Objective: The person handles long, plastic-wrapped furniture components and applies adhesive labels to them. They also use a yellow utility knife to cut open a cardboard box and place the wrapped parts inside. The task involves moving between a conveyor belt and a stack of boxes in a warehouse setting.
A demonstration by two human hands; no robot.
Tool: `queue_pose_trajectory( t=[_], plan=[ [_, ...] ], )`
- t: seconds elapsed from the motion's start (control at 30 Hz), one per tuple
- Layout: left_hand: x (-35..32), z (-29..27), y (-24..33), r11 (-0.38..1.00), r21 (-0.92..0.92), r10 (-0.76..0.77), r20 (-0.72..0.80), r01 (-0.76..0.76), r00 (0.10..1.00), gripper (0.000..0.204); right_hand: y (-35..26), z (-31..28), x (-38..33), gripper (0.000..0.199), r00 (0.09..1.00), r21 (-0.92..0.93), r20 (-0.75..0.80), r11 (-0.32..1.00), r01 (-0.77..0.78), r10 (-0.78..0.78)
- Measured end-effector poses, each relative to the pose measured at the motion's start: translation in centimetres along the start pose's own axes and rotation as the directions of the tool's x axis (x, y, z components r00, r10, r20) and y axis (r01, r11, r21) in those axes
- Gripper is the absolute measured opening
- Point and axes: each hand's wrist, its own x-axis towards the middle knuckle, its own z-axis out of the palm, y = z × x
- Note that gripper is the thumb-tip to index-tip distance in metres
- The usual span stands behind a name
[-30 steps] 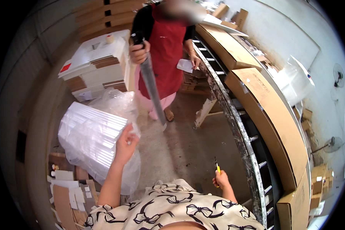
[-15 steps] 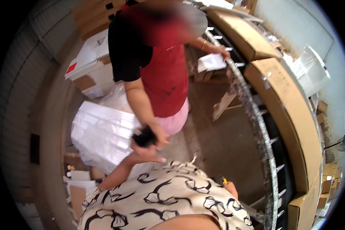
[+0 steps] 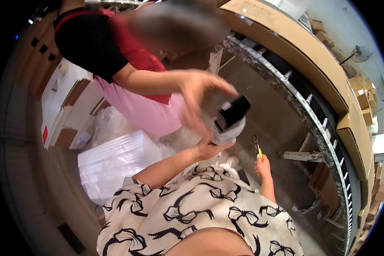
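My left hand is closed around a whitish, translucent roll. A flat black piece sits on top of it, like a tape dispenser; its exact kind is unclear. Just left of and above it, a co-worker's hand reaches over, blurred, its fingers spread, with fingertips close to the black piece. Whether they touch cannot be told. Lower right, my right hand grips a yellow box cutter, its blade pointing up and away from me.
A roller conveyor curves along the right, carrying long cardboard boxes. Plastic-wrapped white foam sheets stand at left, below stacked white cartons. The co-worker in a red apron leans in at the upper left.
The view has turned right. My left hand and the black-topped roll are farther forward and right. The co-worker's hand, earlier at the black piece, now spreads beside it. My right hand shows more fully.
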Motion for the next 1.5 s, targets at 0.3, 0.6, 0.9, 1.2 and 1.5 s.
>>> queue_pose_trajectory(
  t=[0.3, 0.6, 0.9, 1.2, 1.5],
  plan=[
    [5.7, 8.9, -4.3, 0.997, -0.082, -0.013, -0.017, 0.011, 1.000, 0.019, 5.6, -10.3, -5.1, 0.022, 0.917, 0.595, -0.353, 0.801, 0.064, 0.188],
    [9.9, 21.9, -14.5, 0.951, -0.191, -0.222, 0.125, 0.243, 0.967, 0.018, 14.3, -18.5, -9.8, 0.019, 0.903, 0.564, -0.406, 0.816, 0.125, 0.143],
    [15.5, 37.0, -26.1, 0.767, -0.272, -0.435, 0.447, 0.582, 0.782, 0.029, 18.3, -23.8, -19.3, 0.042, 0.573, 0.288, -0.799, 0.953, 0.098, 0.183],
    [10.5, 56.9, -38.4, 0.502, -0.230, -0.635, 0.557, 0.834, 0.536, 0.033, 31.4, -31.3, -28.4, 0.069, 0.381, 0.139, -0.911, 0.987, -0.083, 0.160],
    [3.6, 80.0, -49.6, 0.368, 0.040, -0.787, 0.545, 0.929, 0.289, 0.024, 48.2, -43.1, -34.5, 0.054, 0.441, 0.389, -0.794, 0.907, -0.160, 0.418]
  ],
)
